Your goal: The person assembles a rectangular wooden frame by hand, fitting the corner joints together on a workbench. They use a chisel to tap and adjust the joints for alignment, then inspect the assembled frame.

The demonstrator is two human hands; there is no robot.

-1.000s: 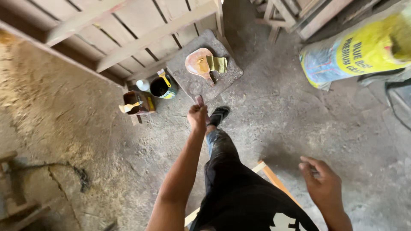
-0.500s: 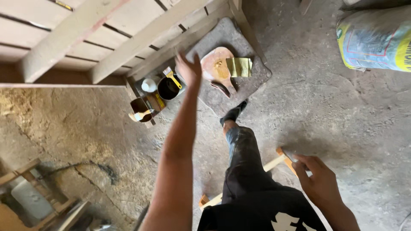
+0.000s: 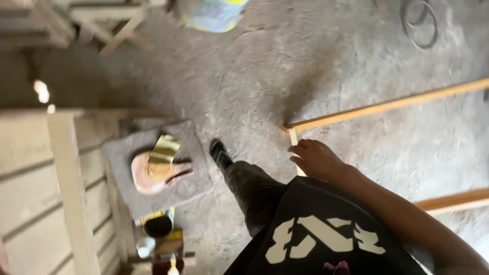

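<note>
Over the rough concrete floor (image 3: 356,66), the person's right hand (image 3: 318,159) hangs with its fingers (image 3: 300,153) loosely spread and empty, just beside the end of a wooden frame (image 3: 387,106) lying on the ground. No left hand shows. Well apart to the left, a wooden mallet-like piece (image 3: 153,173) and folded yellow sandpaper (image 3: 164,149) rest on a grey slab (image 3: 193,178).

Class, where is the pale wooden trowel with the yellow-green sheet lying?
Head view, left of centre: the pale wooden trowel lies on a grey slab, beside the black shoe.
</note>
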